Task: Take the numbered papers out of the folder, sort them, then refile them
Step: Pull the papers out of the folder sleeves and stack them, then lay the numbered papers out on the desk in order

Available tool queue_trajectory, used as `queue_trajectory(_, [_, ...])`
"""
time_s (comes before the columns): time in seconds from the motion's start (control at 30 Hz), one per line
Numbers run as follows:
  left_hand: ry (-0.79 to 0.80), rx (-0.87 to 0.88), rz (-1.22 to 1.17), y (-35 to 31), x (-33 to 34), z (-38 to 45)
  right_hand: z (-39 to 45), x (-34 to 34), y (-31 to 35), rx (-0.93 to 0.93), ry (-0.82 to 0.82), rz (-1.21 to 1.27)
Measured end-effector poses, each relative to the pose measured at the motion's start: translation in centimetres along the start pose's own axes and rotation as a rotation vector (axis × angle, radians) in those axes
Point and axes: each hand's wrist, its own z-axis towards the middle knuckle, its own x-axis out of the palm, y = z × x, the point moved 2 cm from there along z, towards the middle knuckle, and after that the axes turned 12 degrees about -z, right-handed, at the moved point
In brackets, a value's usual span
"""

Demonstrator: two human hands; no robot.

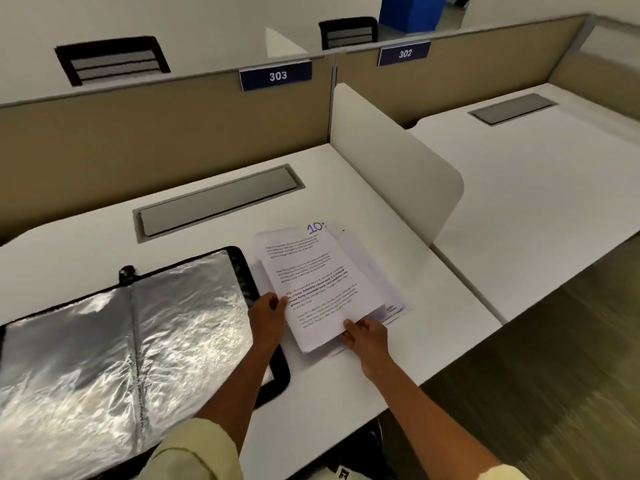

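A black folder (124, 341) lies open on the white desk at the left, its shiny clear plastic sleeves showing no paper inside. To its right lies a loose stack of printed papers (329, 282); the top sheet bears a handwritten blue "10" at its upper right corner. My left hand (268, 315) grips the left edge of the top sheets, thumb on the print. My right hand (363, 336) pinches the near edge of the stack, thumb on top and fingers underneath. The lower sheets are fanned out to the right.
A grey cable flap (218, 202) is set into the desk (398, 348) behind the folder. A white divider panel (398, 174) stands right of the papers, with desk 302 beyond it. A tan partition with sign 303 (276, 76) closes the back.
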Motion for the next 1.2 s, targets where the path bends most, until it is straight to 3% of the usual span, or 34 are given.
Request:
queue_trajectory(0.17, [-0.091,-0.008,0.036,-0.7,1.9,1.0,2.0,-1.4,2.6,0.170,0.324,-0.203])
queue_trajectory(0.27, [-0.188,-0.050,0.063,-0.6,3.1,1.3,2.7,-3.0,4.6,0.278,0.561,-0.496])
queue_trajectory(0.37, [-0.273,-0.087,0.034,-1.8,4.0,0.1,3.9,-4.2,7.3,0.251,0.660,-0.635])
queue_trajectory(0.47, [-0.317,-0.101,0.005,-2.0,5.0,-0.8,5.8,-4.5,10.2,0.067,0.549,-0.572])
queue_trajectory(0.63, [-0.357,-0.124,-0.018,-1.7,6.1,-1.0,10.2,-5.1,11.9,-0.442,0.030,-0.825])
queue_trajectory(0.87, [-0.368,-0.151,-0.029,-2.2,7.9,-1.5,11.6,-3.7,10.0,-0.439,0.119,-1.090])
queue_trajectory(1.03, [-0.355,-0.223,-0.122,-3.0,8.4,-1.7,12.6,-2.3,10.2,-0.372,0.183,-0.989])
queue_trajectory(1.2, [-0.420,-0.251,0.030,-3.2,7.6,-1.6,13.4,-2.4,10.6,-0.345,0.143,-0.963])
